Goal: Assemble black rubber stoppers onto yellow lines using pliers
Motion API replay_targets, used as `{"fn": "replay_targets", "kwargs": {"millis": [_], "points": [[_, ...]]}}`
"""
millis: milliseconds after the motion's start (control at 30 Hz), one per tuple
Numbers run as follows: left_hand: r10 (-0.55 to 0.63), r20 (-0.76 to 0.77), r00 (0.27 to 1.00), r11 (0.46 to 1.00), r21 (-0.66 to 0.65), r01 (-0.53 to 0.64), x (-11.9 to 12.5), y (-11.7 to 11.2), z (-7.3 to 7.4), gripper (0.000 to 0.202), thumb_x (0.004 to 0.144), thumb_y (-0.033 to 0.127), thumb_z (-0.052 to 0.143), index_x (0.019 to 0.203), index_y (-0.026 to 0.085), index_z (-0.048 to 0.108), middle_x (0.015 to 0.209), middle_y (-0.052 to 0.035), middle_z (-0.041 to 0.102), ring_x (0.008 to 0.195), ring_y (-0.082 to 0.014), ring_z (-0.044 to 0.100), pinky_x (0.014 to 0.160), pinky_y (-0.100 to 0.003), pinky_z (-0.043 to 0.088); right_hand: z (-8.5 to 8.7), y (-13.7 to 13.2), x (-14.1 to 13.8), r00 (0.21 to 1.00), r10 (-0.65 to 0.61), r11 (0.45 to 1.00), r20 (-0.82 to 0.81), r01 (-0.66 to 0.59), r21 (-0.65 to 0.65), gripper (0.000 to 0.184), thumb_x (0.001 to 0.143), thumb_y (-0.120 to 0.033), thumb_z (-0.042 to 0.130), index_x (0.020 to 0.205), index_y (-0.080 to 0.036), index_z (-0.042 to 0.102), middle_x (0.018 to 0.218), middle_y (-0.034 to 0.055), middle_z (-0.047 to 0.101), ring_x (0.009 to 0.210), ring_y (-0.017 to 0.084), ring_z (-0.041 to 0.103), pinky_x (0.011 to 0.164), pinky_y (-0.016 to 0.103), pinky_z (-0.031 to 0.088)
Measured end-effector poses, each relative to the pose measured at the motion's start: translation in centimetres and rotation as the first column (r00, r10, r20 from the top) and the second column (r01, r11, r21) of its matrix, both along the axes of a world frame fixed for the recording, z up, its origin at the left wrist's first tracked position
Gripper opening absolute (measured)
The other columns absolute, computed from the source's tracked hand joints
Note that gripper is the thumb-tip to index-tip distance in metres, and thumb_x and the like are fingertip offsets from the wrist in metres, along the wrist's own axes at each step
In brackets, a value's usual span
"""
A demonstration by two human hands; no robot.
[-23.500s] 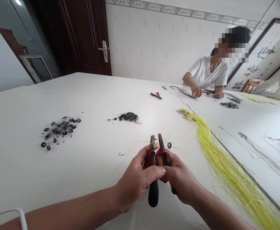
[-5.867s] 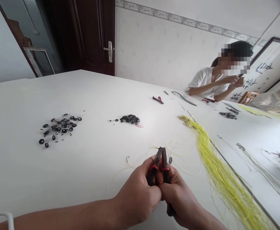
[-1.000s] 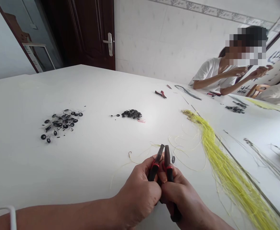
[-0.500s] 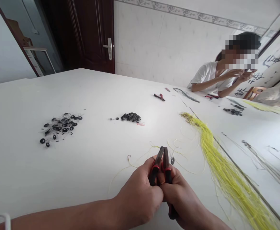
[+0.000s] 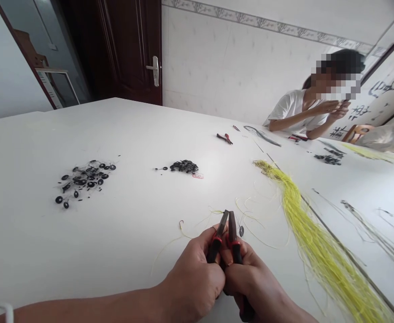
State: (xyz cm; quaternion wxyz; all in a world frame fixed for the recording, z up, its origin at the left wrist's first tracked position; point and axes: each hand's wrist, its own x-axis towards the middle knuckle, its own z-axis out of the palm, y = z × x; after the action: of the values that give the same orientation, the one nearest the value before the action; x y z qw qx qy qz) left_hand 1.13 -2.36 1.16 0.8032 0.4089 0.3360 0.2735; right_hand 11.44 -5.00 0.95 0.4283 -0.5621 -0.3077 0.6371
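Over the white table (image 5: pixel 82 251), the left hand (image 5: pixel 192 280) and right hand (image 5: pixel 252 282) clench black-and-red pliers (image 5: pixel 216 242), their tips hidden-close, and a slipping grip could snag the loose yellow line (image 5: pixel 313 251).

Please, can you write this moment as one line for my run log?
left hand: black-handled pliers | right hand: second pliers | nearby: black washer, yellow thread bundle
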Motion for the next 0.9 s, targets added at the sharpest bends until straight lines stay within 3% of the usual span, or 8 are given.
{"fn": "replay_targets", "kwargs": {"millis": [300,433,567,900], "points": [[-0.025,0.003,1.000,0.998,-0.050,0.025,0.0,-0.1,0.3,0.059,0.042,-0.002,0.031,0.089,0.019,0.060,0.057,0.0069,0.047,0.047,-0.0045,0.037,0.042,-0.018,0.024,0.2,-0.6,-0.5,0.999,-0.050,0.999,0.001,0.050,-0.010,0.011,0.038,-0.013,0.038,0.047,-0.019,0.039,0.040,-0.0057,0.035,0.037,0.006,0.026,0.034,0.020,0.021],[-0.010,0.031,0.999,0.999,0.041,0.009,0.0,-0.1,0.3,0.060,0.044,-0.003,0.032,0.093,0.019,0.060,0.062,0.0052,0.049,0.057,-0.0071,0.041,0.048,-0.019,0.028,0.1,-0.5,-0.3,0.993,-0.102,0.994,0.065,0.100,0.041,0.012,0.040,-0.012,0.041,0.048,-0.020,0.039,0.040,-0.0059,0.033,0.039,0.007,0.029,0.035,0.021,0.022],[-0.024,-0.003,1.000,0.987,0.157,0.024,0.0,0.0,-0.7,0.061,0.050,-0.004,0.037,0.102,0.023,0.056,0.063,0.0056,0.048,0.057,-0.0083,0.041,0.052,-0.021,0.031,-0.1,-0.3,-0.4,0.987,-0.134,0.989,0.093,0.127,0.070,0.013,0.040,-0.012,0.042,0.050,-0.020,0.041,0.044,-0.0050,0.036,0.041,0.008,0.031,0.034,0.020,0.023],[-0.029,-0.138,0.990,0.960,0.273,0.066,-0.4,0.1,-1.5,0.059,0.057,-0.003,0.037,0.107,0.025,0.051,0.073,0.0034,0.051,0.069,-0.0120,0.045,0.060,-0.024,0.037,-1.0,-0.1,0.0,0.993,-0.089,0.996,0.076,0.089,0.002,0.012,0.041,-0.013,0.039,0.052,-0.019,0.040,0.045,-0.0062,0.037,0.038,0.005,0.029,0.030,0.017,0.019]]}}
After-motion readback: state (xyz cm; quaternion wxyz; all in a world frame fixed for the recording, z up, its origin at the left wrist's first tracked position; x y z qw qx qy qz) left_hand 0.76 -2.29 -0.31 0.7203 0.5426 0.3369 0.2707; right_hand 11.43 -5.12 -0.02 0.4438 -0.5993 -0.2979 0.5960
